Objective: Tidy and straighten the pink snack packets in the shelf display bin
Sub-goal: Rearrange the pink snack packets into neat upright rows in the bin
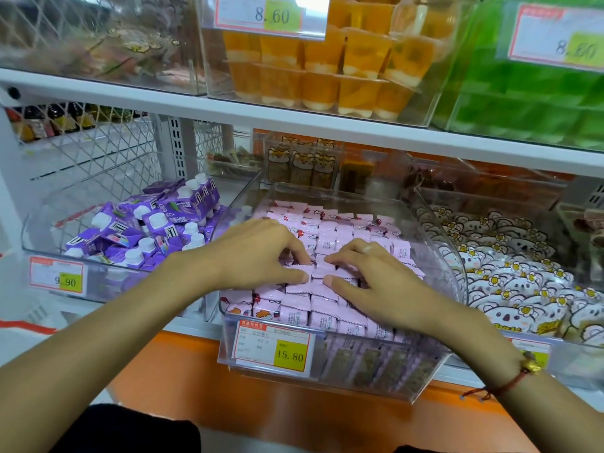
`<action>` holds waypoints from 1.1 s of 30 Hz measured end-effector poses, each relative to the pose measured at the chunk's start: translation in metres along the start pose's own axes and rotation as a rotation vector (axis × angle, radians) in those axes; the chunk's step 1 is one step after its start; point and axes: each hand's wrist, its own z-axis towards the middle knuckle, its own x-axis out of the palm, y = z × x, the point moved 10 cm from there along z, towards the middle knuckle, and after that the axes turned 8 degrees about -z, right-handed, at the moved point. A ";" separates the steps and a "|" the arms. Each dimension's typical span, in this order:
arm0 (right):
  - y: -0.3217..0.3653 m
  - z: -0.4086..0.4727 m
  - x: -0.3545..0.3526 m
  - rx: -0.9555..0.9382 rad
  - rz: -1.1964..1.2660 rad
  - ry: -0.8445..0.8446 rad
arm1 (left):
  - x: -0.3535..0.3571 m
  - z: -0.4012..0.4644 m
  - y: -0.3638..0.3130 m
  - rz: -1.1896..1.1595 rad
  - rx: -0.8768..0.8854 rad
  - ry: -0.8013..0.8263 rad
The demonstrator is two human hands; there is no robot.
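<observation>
I am looking down at a shop shelf (pixel 294 119) lined with clear bins. The middle one, the display bin (pixel 434 364), is tilted toward me and packed nearly full with pink snack packets (pixel 327 223) in rough rows. A price tag (pixel 273 346) reading 15.80 hangs on its front wall. My left hand (pixel 258 253) and right hand (pixel 372 276) sit side by side on the packets near the bin's middle, fingers curled down into the rows and pinching packets between fingertips and thumbs. I judge the packets light, soft and crinkly, their film slippery. They are best nudged by their edges or squared up several together, pressing gently.
</observation>
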 end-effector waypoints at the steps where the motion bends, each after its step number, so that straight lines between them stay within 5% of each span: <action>1: 0.000 0.000 0.000 0.002 0.000 0.005 | -0.001 0.000 0.002 0.000 -0.020 -0.015; 13: 0.001 0.000 0.002 0.013 0.004 0.053 | -0.006 -0.003 0.002 -0.171 -0.078 -0.142; 18: 0.001 0.001 0.003 0.009 -0.024 0.052 | -0.045 -0.009 0.004 -0.725 -0.065 -0.471; 21: 0.001 0.000 0.003 0.019 0.014 0.072 | -0.065 -0.019 0.004 -0.843 -0.025 -0.661; 26: -0.006 -0.001 -0.031 0.189 0.584 -0.196 | -0.088 -0.038 0.010 -0.995 0.000 -0.931; 30: 0.004 -0.001 -0.047 0.144 0.846 -0.298 | -0.061 -0.031 0.022 -1.295 -0.160 -0.872; 33: -0.003 -0.003 -0.049 0.187 0.918 -0.327 | -0.044 -0.018 0.022 -1.248 -0.215 -0.712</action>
